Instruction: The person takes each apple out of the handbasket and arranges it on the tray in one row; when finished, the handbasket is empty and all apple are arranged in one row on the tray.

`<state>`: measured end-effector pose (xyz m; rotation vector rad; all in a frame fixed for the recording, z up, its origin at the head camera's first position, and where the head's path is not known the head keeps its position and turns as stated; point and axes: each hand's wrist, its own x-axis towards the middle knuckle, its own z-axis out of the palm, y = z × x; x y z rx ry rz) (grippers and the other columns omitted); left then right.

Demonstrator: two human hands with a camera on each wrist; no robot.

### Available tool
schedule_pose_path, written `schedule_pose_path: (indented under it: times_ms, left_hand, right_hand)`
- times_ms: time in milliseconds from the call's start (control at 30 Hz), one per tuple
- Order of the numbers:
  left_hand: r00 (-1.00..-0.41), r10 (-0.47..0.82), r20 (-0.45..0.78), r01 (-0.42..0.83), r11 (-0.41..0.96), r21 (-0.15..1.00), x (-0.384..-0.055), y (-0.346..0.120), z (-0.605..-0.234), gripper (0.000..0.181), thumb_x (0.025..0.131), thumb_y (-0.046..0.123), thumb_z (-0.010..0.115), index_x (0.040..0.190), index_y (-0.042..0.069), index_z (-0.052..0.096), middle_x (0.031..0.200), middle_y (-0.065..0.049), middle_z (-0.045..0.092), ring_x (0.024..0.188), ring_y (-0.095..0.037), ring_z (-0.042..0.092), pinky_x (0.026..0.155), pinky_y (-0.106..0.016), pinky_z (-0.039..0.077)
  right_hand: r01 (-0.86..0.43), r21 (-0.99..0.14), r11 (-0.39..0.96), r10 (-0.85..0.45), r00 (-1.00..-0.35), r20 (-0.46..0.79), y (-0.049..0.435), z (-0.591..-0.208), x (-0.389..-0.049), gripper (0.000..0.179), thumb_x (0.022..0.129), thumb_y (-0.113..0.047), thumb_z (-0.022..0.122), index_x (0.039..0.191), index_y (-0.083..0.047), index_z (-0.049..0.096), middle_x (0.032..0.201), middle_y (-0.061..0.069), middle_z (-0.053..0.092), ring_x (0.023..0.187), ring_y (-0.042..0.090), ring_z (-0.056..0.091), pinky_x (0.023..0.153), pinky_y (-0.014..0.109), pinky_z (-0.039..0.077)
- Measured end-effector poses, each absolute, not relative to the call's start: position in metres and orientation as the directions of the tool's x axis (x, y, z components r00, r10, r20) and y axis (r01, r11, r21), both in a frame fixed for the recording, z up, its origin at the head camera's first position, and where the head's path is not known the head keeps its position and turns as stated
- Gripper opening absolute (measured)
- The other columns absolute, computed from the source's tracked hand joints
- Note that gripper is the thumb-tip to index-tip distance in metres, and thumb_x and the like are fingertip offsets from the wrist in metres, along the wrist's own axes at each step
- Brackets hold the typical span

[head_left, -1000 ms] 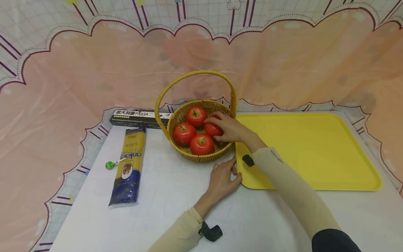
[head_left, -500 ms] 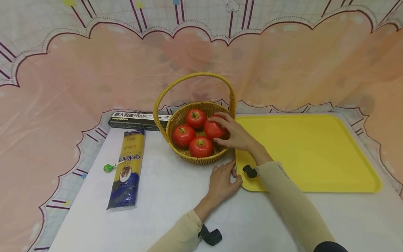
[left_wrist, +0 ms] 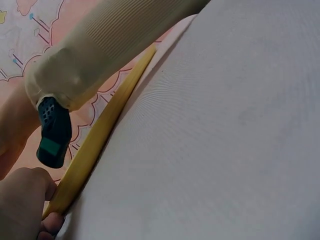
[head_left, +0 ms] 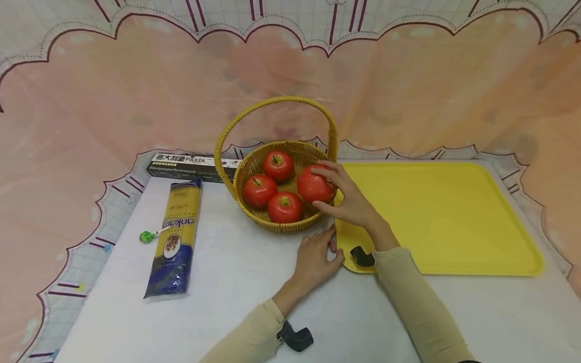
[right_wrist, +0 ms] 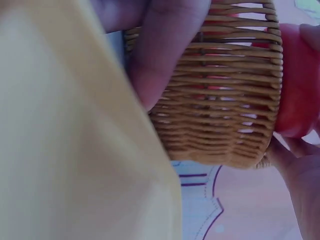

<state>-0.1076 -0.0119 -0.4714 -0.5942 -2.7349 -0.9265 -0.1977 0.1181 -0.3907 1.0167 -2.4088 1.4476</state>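
Note:
A red apple [head_left: 313,185] is gripped by my right hand [head_left: 348,199], raised over the right rim of a yellow wicker basket [head_left: 281,228]. In the right wrist view that apple [right_wrist: 296,95] shows just past the basket's rim, fingers [right_wrist: 295,172] around it. Three more red apples [head_left: 285,207] lie inside the basket. My left hand [head_left: 315,259] is at the left front corner of a yellow tray [head_left: 436,217], thumb and fingers at its edge. The left wrist view shows them pinching the tray's rim [left_wrist: 107,122].
The basket's tall handle [head_left: 277,99] arches over the apples. Left of it lie a blue and yellow pasta packet [head_left: 174,237] and a green lollipop [head_left: 147,237]. A dark pasta box [head_left: 186,169] lies behind, by the patterned cloth backdrop [head_left: 181,91].
My right hand has lifted the apple from among the others and drawn it slightly toward the basket's right rim. The left hand stays at the tray edge.

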Motion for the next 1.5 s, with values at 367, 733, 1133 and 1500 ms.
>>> schedule_pose_path:
  times_ms: [367, 733, 1133, 1500]
  left_hand:
    - [-0.900, 0.314, 0.302, 0.433, 0.707, 0.559, -0.108, -0.015, -0.474, 0.037, 0.082, 0.027, 0.062, 0.115, 0.012, 0.062, 0.073, 0.011, 0.056, 0.069, -0.007, 0.050, 0.069, -0.022, 0.029]
    - [-0.898, 0.327, 0.295, 0.440, 0.700, 0.562, -0.107, -0.015, -0.472, 0.052, 0.082, 0.028, 0.062, 0.131, 0.009, 0.056, 0.073, 0.012, 0.056, 0.072, -0.006, 0.052, 0.072, -0.023, 0.031]
    - [-0.905, 0.318, 0.281, 0.424, 0.708, 0.565, -0.105, -0.013, -0.474, 0.053, 0.082, 0.027, 0.061, 0.131, 0.006, 0.056, 0.070, 0.014, 0.053, 0.069, -0.004, 0.048, 0.070, -0.020, 0.028]
    - [-0.905, 0.309, 0.293, 0.424, 0.707, 0.566, -0.107, -0.012, -0.472, 0.052, 0.082, 0.023, 0.061, 0.130, 0.004, 0.056, 0.070, 0.012, 0.054, 0.065, -0.004, 0.043, 0.068, -0.020, 0.027]
  right_hand:
    - [-0.618, -0.723, 0.309, -0.435, -0.768, 0.470, 0.129, -0.373, -0.174, 0.066, 0.073, -0.002, 0.076, 0.133, -0.006, 0.048, 0.140, 0.016, 0.036, 0.128, 0.029, 0.040, 0.101, 0.050, 0.040]
    - [-0.593, -0.706, 0.387, -0.381, -0.800, 0.463, 0.164, -0.393, -0.195, 0.070, 0.075, -0.008, 0.076, 0.137, -0.020, 0.046, 0.143, 0.003, 0.036, 0.129, 0.022, 0.040, 0.101, 0.050, 0.039]
    - [-0.544, -0.704, 0.457, -0.365, -0.836, 0.409, 0.178, -0.392, -0.196, 0.068, 0.078, -0.018, 0.075, 0.137, -0.029, 0.045, 0.143, -0.002, 0.038, 0.127, 0.024, 0.043, 0.099, 0.055, 0.040]
    - [-0.503, -0.711, 0.492, -0.347, -0.862, 0.370, 0.183, -0.393, -0.201, 0.071, 0.077, -0.020, 0.076, 0.139, -0.025, 0.043, 0.144, -0.001, 0.037, 0.126, 0.026, 0.044, 0.098, 0.055, 0.042]
